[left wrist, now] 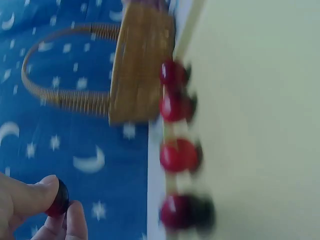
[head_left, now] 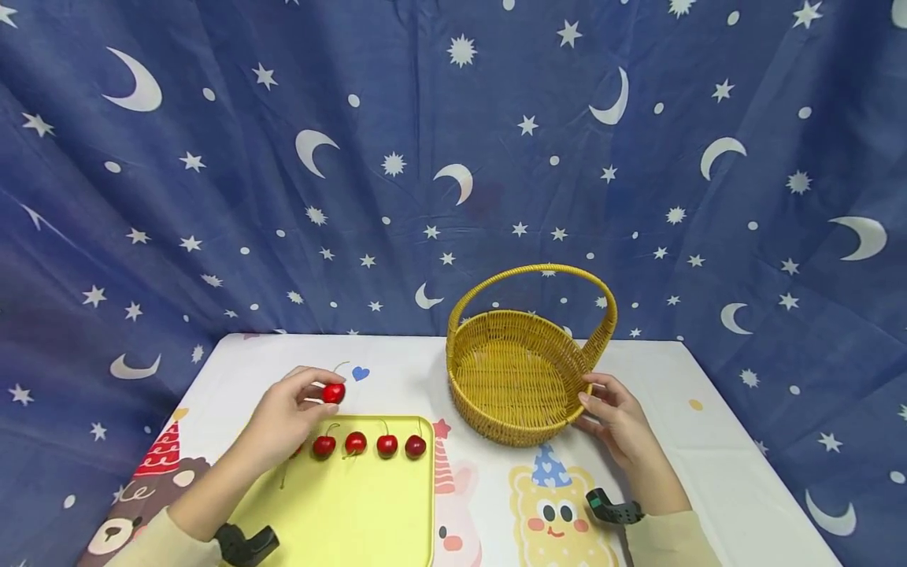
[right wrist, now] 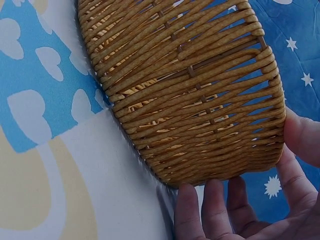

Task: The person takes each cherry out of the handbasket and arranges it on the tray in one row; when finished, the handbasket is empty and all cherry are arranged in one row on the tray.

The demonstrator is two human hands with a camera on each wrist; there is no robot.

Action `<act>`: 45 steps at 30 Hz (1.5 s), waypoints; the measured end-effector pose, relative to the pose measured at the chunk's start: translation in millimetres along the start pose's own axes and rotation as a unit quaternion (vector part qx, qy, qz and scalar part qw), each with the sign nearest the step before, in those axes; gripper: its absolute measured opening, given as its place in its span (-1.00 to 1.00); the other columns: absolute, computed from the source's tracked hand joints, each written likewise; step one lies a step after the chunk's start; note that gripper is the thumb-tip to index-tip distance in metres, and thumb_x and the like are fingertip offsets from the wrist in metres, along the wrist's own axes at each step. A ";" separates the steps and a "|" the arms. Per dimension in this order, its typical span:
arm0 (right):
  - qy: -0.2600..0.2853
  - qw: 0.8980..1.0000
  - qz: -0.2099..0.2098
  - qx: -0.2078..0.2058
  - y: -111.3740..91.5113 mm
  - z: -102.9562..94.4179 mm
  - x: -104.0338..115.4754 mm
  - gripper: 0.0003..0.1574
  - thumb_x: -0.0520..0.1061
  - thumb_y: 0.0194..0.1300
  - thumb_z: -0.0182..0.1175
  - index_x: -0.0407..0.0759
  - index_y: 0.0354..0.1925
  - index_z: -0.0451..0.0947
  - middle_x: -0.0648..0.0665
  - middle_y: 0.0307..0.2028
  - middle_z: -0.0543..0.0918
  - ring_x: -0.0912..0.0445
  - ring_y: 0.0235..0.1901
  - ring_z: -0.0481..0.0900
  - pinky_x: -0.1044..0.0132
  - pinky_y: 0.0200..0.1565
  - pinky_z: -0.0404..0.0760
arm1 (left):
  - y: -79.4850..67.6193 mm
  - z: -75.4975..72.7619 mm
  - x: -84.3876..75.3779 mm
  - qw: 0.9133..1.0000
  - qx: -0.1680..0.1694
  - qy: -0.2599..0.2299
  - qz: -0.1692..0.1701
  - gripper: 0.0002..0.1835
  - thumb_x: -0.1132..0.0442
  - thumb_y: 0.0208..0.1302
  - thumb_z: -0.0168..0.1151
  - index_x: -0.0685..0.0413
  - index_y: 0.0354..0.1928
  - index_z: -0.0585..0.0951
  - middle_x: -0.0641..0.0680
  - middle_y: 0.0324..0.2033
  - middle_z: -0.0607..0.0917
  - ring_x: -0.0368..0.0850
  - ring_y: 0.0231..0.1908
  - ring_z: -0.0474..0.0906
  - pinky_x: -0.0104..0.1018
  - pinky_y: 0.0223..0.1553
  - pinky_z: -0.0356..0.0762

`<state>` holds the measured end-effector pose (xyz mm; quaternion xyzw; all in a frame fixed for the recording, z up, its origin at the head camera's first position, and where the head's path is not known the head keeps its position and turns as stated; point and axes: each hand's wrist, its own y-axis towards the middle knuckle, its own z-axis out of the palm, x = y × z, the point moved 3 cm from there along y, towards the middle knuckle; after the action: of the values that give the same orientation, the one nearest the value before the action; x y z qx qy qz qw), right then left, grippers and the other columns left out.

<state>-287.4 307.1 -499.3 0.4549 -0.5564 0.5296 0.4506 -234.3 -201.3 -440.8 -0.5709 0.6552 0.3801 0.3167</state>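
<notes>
My left hand (head_left: 286,413) pinches a red cherry (head_left: 334,393) between thumb and fingers, above the far edge of a yellow tray (head_left: 354,512). The cherry's thin stem points up. In the left wrist view the same cherry (left wrist: 59,199) looks dark on one side. Several more cherries (head_left: 355,442) lie in a row along the tray's far side, one partly hidden behind the left hand. To the right, a woven wicker basket (head_left: 520,433) with a tall handle stands on the table, nothing inside. My right hand (head_left: 618,417) holds its right side, thumb (right wrist: 302,137) at the rim, fingers against the weave.
A white tablecloth (head_left: 694,449) with cartoon prints covers the table. Behind and at both sides hangs a blue curtain (head_left: 397,236) with moons and stars. The basket's arched handle (head_left: 534,268) rises in front of the curtain.
</notes>
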 end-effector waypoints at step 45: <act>0.010 1.000 -0.005 -0.011 0.8 -1.2 -1.2 -0.56 -0.19 0.53 0.30 -0.04 0.29 0.49 -0.02 0.05 0.47 0.13 0.04 0.67 0.19 0.03 0.80 | -40.6 -57.4 86.2 0.971 0.043 0.216 -0.091 -0.57 0.38 0.18 0.57 0.07 0.11 0.75 0.13 -0.11 0.67 -0.04 -0.25 0.44 -0.28 -0.29 0.33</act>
<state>-288.0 308.4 -500.6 0.4471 -0.5552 0.5257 0.4642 -205.8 -296.8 -490.2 -0.6821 0.6696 0.1888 0.2253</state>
